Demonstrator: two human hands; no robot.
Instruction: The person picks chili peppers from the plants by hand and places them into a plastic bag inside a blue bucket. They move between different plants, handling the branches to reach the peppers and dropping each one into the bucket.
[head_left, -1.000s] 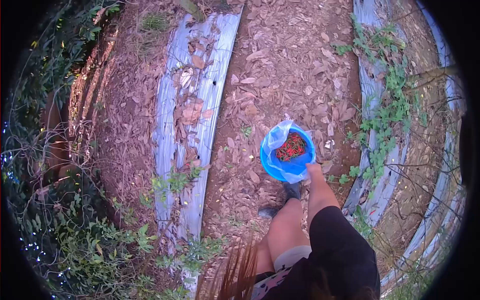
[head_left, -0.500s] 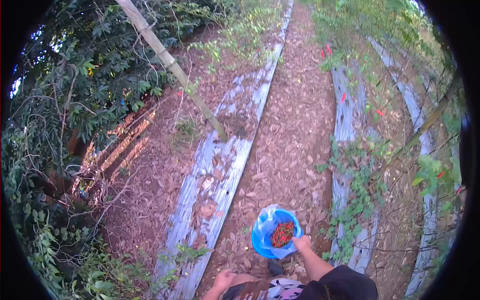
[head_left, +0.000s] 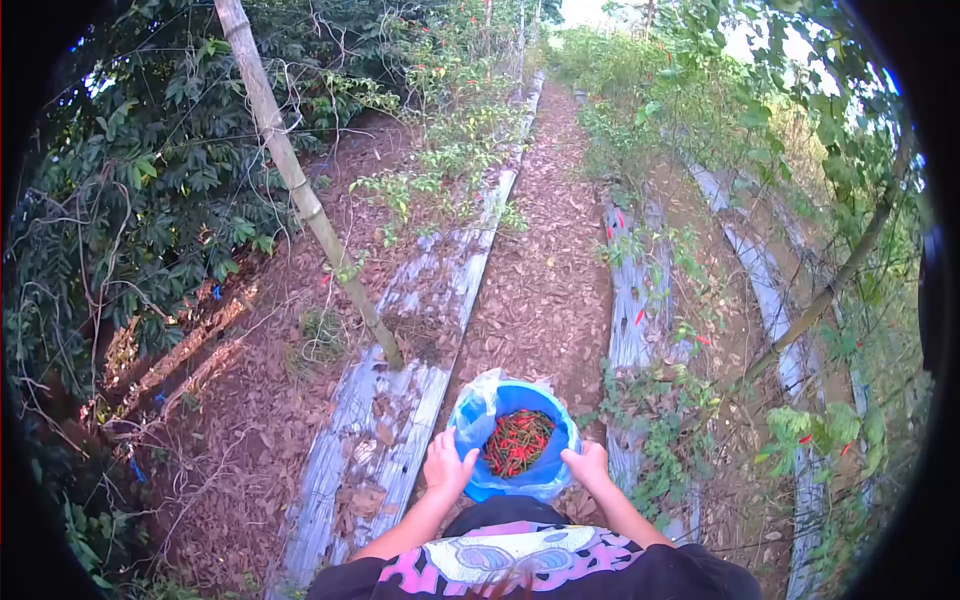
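A round blue basin point(head_left: 563, 410), lined with a clear plastic bag point(head_left: 476, 405), is held in front of my body. Red chili peppers point(head_left: 518, 443) with green stems are heaped inside it. On the left side, my left hand point(head_left: 447, 464) grips the rim and the bag's edge. My right hand point(head_left: 587, 464) pinches the rim on the opposite side, thumb on top. The fingers beneath the rim are partly hidden on both hands.
A leaf-covered path point(head_left: 535, 270) runs ahead between beds with silvery plastic mulch point(head_left: 395, 420). A bamboo pole point(head_left: 300, 185) leans at the left, and a slanted branch point(head_left: 835, 285) crosses at the right. Pepper plants point(head_left: 640, 140) and dense dark foliage point(head_left: 150, 190) line the sides.
My left hand has come up from beside my body to take hold of the basin's left rim. The basin has moved closer and slightly left. The view has tilted upward along the path.
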